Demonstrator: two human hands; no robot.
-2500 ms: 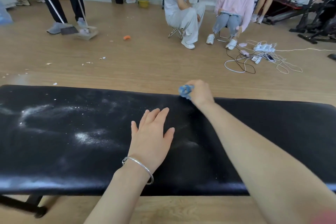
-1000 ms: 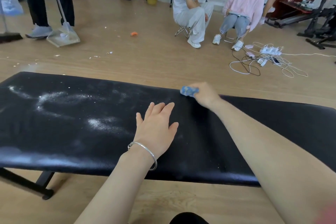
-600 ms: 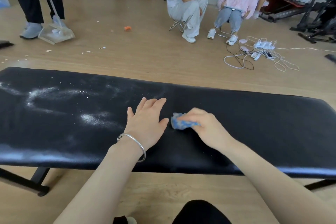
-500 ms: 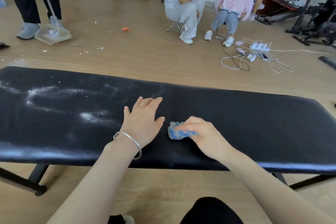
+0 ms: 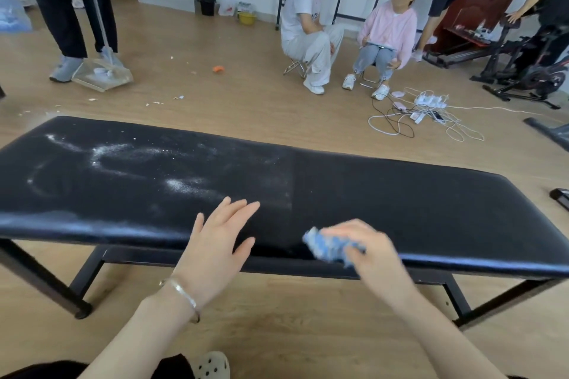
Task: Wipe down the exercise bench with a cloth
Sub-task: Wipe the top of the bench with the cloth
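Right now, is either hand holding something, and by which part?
The right hand grips the bunched blue cloth by its right part; the left end sticks out. The left hand holds nothing, fingers spread at the bench.

A long desk [image 5: 400,203] with a black padded top stands on dark metal legs [image 5: 40,279] on the wooden floor [image 5: 277,323]. White powder [image 5: 181,185] streaks its left half; its right half is plain black. At the near edge, the right grip [image 5: 369,255] holds a blue cloth [image 5: 326,245].

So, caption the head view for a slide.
Right hand holds blue cloth at near edge of powder-dusted bench; left hand open.
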